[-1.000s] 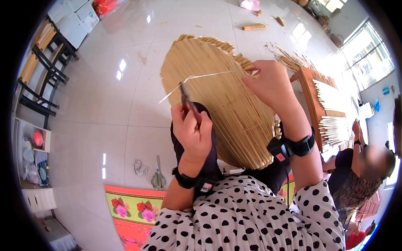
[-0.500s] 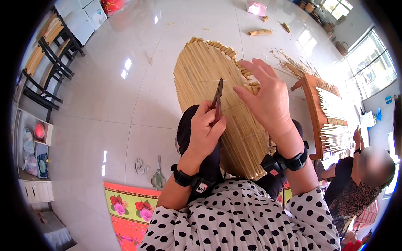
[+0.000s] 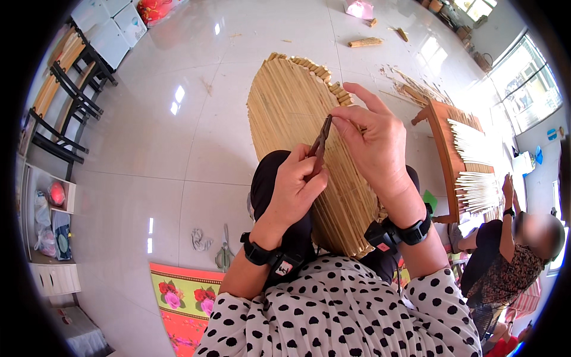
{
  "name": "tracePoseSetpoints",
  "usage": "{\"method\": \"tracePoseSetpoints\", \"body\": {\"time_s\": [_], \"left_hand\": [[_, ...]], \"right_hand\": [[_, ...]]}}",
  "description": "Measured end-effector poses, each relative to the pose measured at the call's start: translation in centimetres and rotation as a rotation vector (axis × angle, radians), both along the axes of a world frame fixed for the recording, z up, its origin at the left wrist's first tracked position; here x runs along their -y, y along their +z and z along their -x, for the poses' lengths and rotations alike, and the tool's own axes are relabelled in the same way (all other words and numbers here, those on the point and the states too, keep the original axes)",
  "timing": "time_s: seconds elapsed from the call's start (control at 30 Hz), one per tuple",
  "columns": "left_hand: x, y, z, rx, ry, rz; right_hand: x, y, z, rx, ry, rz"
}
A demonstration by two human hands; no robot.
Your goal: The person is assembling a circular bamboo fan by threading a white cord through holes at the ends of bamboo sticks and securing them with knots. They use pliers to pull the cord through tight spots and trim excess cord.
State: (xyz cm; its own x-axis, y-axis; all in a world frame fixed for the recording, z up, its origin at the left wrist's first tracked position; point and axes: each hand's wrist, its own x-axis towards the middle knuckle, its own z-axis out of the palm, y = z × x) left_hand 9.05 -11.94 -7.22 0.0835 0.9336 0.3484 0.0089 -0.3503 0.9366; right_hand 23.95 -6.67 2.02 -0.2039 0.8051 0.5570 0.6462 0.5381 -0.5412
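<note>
An oval panel of straw-coloured sticks (image 3: 286,100) rests over my knees, a band of short stubby pieces along its upper right edge. My left hand (image 3: 301,191) is closed around dark metal pliers (image 3: 321,143), whose jaws point up and right across the panel. Right at those jaws, my right hand (image 3: 372,143) pinches thumb and forefinger together, its middle finger raised; what is between the fingertips is too small to make out. A very fine strand runs leftward from there over the panel.
Scissors (image 3: 225,256), a crumpled grey cloth (image 3: 200,240) and a floral mat (image 3: 181,285) lie at lower left. A wooden table (image 3: 441,137) holds pale sticks (image 3: 471,185) at right, beside another person (image 3: 499,268). Benches (image 3: 58,107) stand left; stick bundles (image 3: 364,43) and scraps lie ahead.
The pliers have moved up and right across the panel. My right hand left the panel's edge, spread its fingers, then brought thumb and forefinger together at the jaws.
</note>
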Motion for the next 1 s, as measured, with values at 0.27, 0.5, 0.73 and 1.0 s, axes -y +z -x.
{"method": "tracePoseSetpoints", "body": {"time_s": [0.27, 0.5, 0.73, 1.0], "left_hand": [[2.6, 0.0, 6.1, -0.356, 0.323, -0.020], [8.9, -18.3, 19.4, -0.749, 0.607, 0.541], [25.7, -37.6, 19.1, -1.125, 0.228, 1.045], [28.0, -40.8, 14.4, -1.232, -0.070, 1.125]], "right_hand": [[-0.6, -0.3, 0.4, 0.037, -0.010, -0.058], [-2.3, -1.2, -1.9, 0.028, 0.110, -0.073], [-2.7, -1.0, -1.6, 0.218, 0.091, -0.075], [-1.6, -0.7, -0.9, 0.120, 0.112, -0.061]]}}
